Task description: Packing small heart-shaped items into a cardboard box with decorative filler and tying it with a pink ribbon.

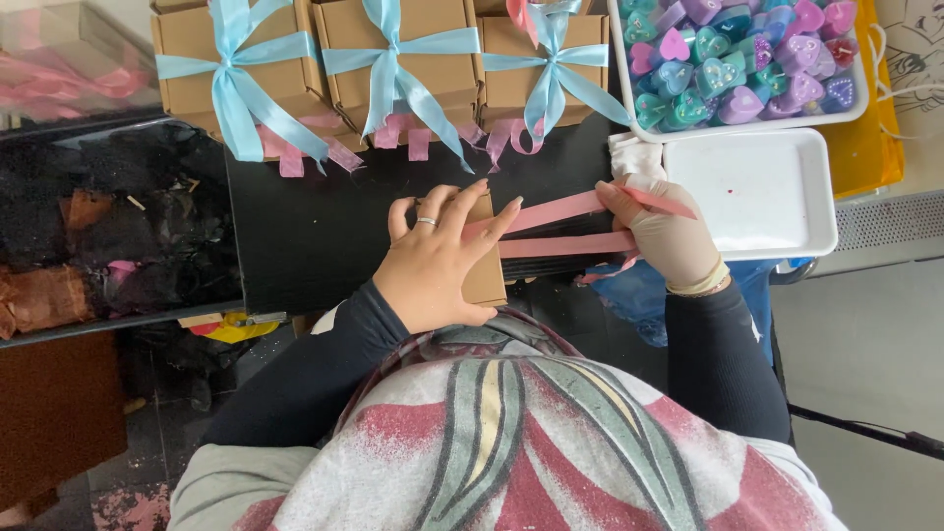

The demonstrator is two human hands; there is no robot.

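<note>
Two hands (433, 261) (669, 236), one box (485, 275), two pink ribbon strands (565, 226).

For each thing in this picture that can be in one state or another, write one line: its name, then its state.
Left hand: pressed flat on the small box.
Right hand: gloved, pinching the pink ribbon.
Small box: shut, ribbon not yet tied.
Pink ribbon: pulled taut in two strands.
Three boxes: shut, tied with blue bows.
Empty tray: holds nothing.
Full tray: heaped with heart-shaped pieces.
</note>
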